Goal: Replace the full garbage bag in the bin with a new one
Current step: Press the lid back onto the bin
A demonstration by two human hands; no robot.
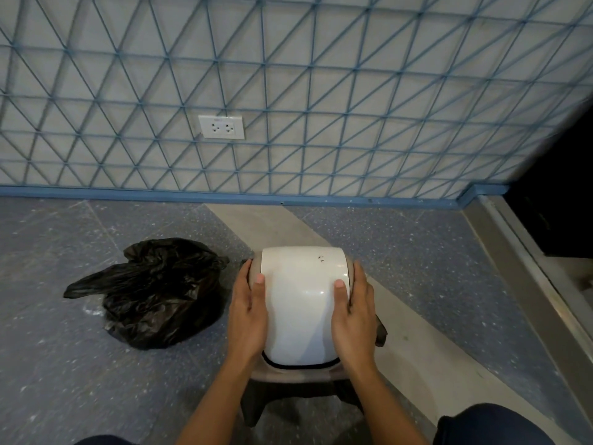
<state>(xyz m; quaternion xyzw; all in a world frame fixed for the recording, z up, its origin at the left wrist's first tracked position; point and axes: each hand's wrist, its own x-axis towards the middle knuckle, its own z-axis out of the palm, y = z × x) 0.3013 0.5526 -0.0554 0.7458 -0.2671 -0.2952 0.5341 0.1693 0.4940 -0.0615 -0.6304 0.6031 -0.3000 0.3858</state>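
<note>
Lower centre of frame: I see the bin (pixel 305 377), grey-brown, capped by a glossy white domed lid (pixel 303 300); black liner shows at its rim. Full black garbage bag (pixel 154 293) lies on the floor, left of centre. No legible writing. My left hand (pixel 248 316) and right hand (pixel 353 319) clasp the lid's sides, fingers curved, thumbs on top.
</note>
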